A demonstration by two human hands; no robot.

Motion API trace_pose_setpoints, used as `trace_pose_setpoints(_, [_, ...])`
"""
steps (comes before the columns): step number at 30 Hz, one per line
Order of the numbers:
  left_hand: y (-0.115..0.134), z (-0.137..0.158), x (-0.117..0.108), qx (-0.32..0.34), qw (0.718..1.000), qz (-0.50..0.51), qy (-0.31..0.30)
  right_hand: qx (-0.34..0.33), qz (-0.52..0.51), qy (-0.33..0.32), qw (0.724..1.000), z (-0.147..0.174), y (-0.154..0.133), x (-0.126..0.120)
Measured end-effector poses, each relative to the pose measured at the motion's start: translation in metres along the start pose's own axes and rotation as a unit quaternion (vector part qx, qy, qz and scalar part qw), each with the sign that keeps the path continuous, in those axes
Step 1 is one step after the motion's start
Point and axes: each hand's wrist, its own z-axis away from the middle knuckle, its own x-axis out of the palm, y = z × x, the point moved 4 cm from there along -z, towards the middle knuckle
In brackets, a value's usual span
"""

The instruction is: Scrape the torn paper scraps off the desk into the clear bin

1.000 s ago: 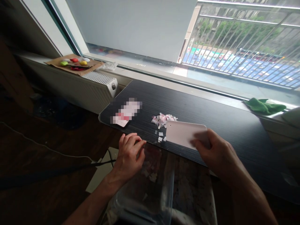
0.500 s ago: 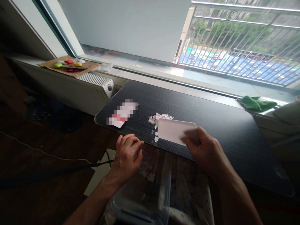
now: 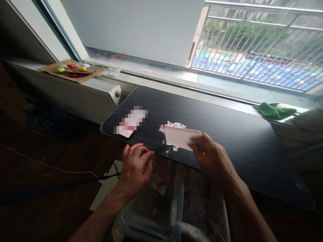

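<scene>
My right hand (image 3: 214, 151) is closed on one end of a pale, flat rectangular piece with rounded corners and a raised edge (image 3: 180, 137). Its far end overlaps a small heap of white and pink paper scraps (image 3: 175, 124) on the black table (image 3: 219, 117). A few loose scraps (image 3: 175, 148) lie just below the piece. At the table's near edge, my left hand (image 3: 137, 164) has its fingers curled at the rim of a clear plastic box (image 3: 178, 205). More scraps (image 3: 161, 189) show inside the box, which sits below the tabletop.
A pixelated white and red card-like object (image 3: 131, 122) lies at the table's left. A radiator (image 3: 106, 94) carries cardboard (image 3: 96, 70) with coloured items. A green cloth (image 3: 275, 111) rests on the windowsill. A cable (image 3: 63, 169) crosses the floor.
My right hand has moved left and slightly away, sliding the pale piece closer to the heap. Some loose scraps near the edge have shifted. My left hand has hardly moved.
</scene>
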Motion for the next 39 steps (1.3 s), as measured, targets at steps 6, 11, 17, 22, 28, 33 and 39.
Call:
trace_pose_setpoints(6, [-0.004,0.002,0.001,-0.009,1.000,-0.008,-0.003,0.051,0.040,0.017,0.998,0.011,0.018,-0.017])
trace_pose_setpoints(11, [-0.001,0.001,0.003,-0.004,1.000,0.001,-0.008,0.030,-0.026,-0.014,0.999,0.016,0.012,-0.007])
trace_pose_setpoints(17, [-0.001,0.000,0.001,0.000,1.000,-0.004,-0.002,0.035,-0.043,-0.040,0.998,0.013,0.008,0.004])
trace_pose_setpoints(22, [-0.003,0.003,0.002,-0.004,1.000,-0.002,-0.005,0.067,-0.031,-0.032,0.997,0.018,0.019,-0.014])
trace_pose_setpoints(28, [-0.002,0.001,0.001,-0.005,1.000,0.001,-0.003,0.117,-0.158,-0.011,0.981,-0.002,0.031,0.014])
trace_pose_setpoints(33, [-0.003,0.002,-0.001,-0.009,1.000,-0.010,0.005,0.133,-0.209,-0.033,0.968,-0.015,0.034,0.041])
trace_pose_setpoints(39, [-0.004,0.003,0.001,-0.016,1.000,-0.008,-0.004,0.137,-0.279,-0.082,0.947,-0.011,0.038,0.046])
